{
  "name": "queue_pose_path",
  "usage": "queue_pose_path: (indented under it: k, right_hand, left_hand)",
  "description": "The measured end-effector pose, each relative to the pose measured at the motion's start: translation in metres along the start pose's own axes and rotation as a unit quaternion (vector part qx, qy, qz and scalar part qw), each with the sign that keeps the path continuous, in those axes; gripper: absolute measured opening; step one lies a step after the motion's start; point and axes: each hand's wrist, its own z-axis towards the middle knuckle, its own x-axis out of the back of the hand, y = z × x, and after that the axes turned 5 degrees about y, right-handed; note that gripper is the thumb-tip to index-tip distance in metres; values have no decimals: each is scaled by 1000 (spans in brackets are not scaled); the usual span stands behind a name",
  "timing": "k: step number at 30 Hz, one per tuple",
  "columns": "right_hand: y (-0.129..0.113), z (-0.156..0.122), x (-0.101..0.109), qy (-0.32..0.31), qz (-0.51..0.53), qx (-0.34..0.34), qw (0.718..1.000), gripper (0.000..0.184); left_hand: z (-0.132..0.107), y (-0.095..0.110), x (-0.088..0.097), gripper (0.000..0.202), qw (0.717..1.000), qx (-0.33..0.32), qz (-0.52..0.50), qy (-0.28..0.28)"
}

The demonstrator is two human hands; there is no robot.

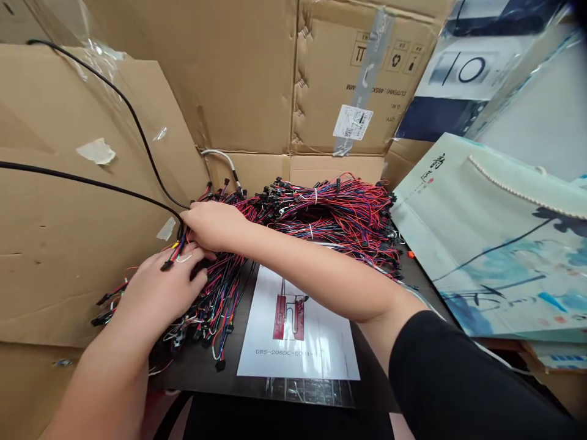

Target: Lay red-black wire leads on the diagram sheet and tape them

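My right hand (214, 226) reaches across to the left with its fingers curled down, closed at a black cable (172, 211) that comes in from the left. Colored wires and a small black connector (167, 265) at that cable's end lie over the back of my left hand (165, 284). The left fingers bend in under the right hand, at a heap of thin wire harnesses (220, 287); what they pinch is hidden. Red, blue and black wires with black plugs spread below and beside both hands.
Tied wire bundles (330, 201) lie at the back of the dark table (202, 373). A printed sheet (298, 360) lies in front of them. Cardboard (238, 73) walls the left and back. A pale paper bag (495, 263) leans at right. Another black cable (123, 98) loops down the left cardboard.
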Motion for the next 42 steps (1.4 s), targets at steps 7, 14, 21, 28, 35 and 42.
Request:
queue_pose_path:
  k: [7, 14, 21, 28, 35, 42]
  right_hand:
    - [-2, 2, -8, 39, -12, 32, 999, 22]
    - [-15, -6, -19, -30, -57, 66, 996, 35]
    - [-13, -19, -4, -3, -21, 107, 994, 30]
    - [8, -99, 9, 63, -77, -90, 991, 29]
    - [-5, -147, -23, -112, -98, 79, 986, 25]
    - [2, -157, -29, -105, -110, 205, 967, 27]
  left_hand:
    - [-10, 14, -3, 37, 995, -34, -90, -25]
    - [-52, 52, 29, 39, 962, -161, -220, -8]
    - [-44, 35, 30, 29, 991, -3, -70, 113]
    - [-46, 45, 11, 46, 996, 42, 0, 83]
    - [-47, 39, -1, 52, 994, 68, -24, 85]
    - [-45, 1, -5, 51, 992, 78, -84, 53]
